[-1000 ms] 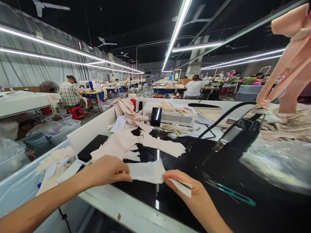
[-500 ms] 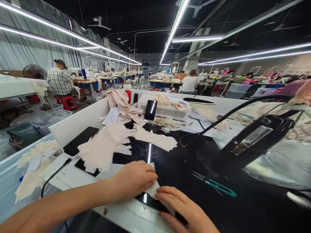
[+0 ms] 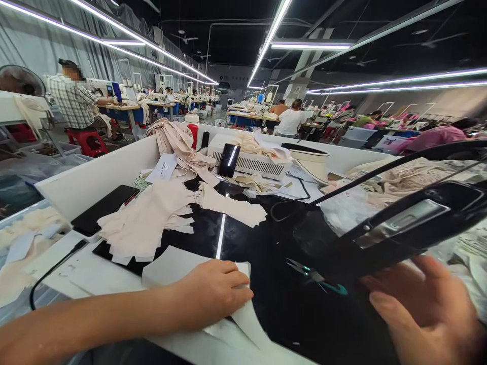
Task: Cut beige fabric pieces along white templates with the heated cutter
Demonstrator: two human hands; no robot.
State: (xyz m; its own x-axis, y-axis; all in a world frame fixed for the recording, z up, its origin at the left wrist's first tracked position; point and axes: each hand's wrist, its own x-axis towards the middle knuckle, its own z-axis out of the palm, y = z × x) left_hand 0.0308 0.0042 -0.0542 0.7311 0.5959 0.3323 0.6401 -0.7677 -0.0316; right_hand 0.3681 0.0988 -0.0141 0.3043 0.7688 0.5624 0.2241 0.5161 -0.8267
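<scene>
My left hand (image 3: 215, 291) lies palm down at the front of the black tabletop (image 3: 274, 274), its fingers bent down over a white sheet-like piece (image 3: 247, 322). Another part of white sheet (image 3: 171, 262) spreads on its far left side. I cannot tell whether these are paper or cloth. At the right, my right hand (image 3: 433, 314) is blurred, with thumb and fingers apart and nothing visible in it. Just beyond it leans a black device with a metal plate (image 3: 405, 220). Thread snips with a teal handle (image 3: 317, 278) lie between the hands.
Pale cloth pieces (image 3: 140, 218) lie at the left, beside a black phone-like slab (image 3: 104, 208). A phone (image 3: 229, 159) leans against a vented white box (image 3: 262, 170). A black cord (image 3: 342, 190) arches to the right. People work at sewing tables behind.
My right hand has left the white piece and moved right to beside the black device, opening its fingers. My left hand stays on the white piece. The view has shifted.
</scene>
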